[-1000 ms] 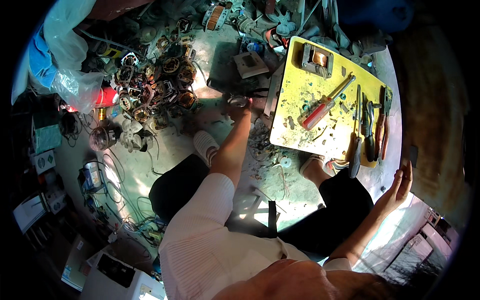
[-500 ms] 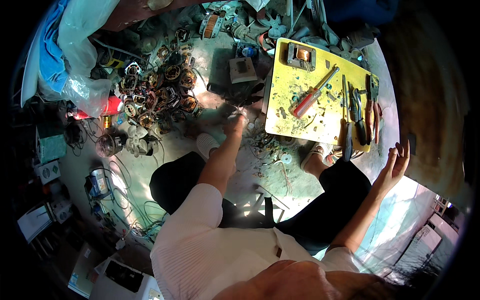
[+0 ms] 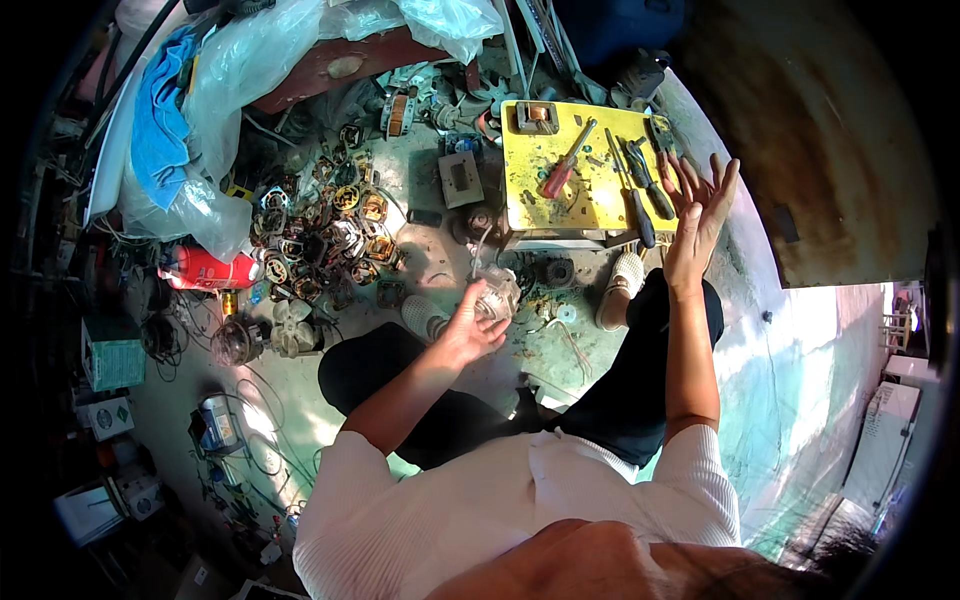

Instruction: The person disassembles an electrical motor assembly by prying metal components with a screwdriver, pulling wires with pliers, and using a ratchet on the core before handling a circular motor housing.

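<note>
My left hand (image 3: 466, 333) is closed around a small silvery electric motor (image 3: 497, 294), held above the floor between my knees. A thin shaft or cord sticks up from it. My right hand (image 3: 697, 225) is raised with its fingers spread, holding nothing, by the right end of a low yellow-topped table (image 3: 525, 175). On this top lie a red-handled screwdriver (image 3: 568, 165), a black-handled screwdriver (image 3: 641, 215), black-handled pliers (image 3: 655, 190) and a framed copper coil (image 3: 537, 118). The right hand partly covers another tool at the edge.
A heap of motor stators (image 3: 345, 225) lies on the floor to the left, near a red bottle-like container (image 3: 208, 268) and a grey fan-like part (image 3: 293, 330). A square pale plate (image 3: 460, 179) stands left of the table. Cables (image 3: 250, 420) trail at lower left. A brown panel (image 3: 810, 130) rises at right.
My left hand has come up from the floor with the motor in it. My right hand has moved in toward the table, fingers spread. The head view has shifted.
</note>
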A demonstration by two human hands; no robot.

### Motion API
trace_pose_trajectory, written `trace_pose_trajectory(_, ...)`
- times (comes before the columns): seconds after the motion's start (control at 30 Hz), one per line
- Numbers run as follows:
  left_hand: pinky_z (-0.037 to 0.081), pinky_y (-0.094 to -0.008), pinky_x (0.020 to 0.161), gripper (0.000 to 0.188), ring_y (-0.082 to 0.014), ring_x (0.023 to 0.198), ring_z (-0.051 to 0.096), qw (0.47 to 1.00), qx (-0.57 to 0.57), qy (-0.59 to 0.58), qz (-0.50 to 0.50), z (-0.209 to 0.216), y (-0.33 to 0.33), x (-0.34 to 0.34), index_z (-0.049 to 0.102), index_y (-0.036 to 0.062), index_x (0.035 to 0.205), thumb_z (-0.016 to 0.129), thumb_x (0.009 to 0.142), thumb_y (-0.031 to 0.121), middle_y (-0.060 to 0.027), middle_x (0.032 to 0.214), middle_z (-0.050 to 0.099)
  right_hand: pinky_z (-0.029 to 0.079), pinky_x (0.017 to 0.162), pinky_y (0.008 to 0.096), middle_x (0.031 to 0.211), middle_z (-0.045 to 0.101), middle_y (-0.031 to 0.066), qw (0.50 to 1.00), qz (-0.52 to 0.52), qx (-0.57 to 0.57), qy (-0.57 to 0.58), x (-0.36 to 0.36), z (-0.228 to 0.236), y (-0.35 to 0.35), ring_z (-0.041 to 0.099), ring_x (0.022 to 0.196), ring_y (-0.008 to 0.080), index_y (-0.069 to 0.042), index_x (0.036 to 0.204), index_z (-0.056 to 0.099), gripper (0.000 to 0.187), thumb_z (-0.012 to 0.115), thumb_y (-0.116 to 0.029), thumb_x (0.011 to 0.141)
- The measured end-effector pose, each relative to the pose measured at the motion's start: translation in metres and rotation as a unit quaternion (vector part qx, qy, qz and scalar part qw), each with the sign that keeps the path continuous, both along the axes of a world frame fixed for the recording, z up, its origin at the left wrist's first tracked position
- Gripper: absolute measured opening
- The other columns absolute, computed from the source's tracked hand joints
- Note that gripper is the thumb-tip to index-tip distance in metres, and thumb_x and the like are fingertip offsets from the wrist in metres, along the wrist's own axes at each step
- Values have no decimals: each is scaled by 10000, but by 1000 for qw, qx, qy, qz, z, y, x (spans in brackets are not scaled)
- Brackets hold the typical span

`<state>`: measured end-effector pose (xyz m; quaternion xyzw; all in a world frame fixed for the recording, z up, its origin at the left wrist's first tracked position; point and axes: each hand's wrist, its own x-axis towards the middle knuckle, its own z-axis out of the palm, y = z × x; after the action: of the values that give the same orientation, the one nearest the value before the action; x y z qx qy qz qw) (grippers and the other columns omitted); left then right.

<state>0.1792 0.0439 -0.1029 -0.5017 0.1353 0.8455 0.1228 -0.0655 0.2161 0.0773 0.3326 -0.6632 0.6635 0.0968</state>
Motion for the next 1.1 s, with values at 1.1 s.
trace_pose_trajectory(1.1,387,-408,1000,752,-260,1152,514,918,-108,376,70,99,-92,-82,422,69,1351,641,818,551,-106,1318,502,563,684,327,1512,83,231,755,495,-421,-90,187,135,-37,421,1258,342,-169,1501,-5,902,451,-650,889)
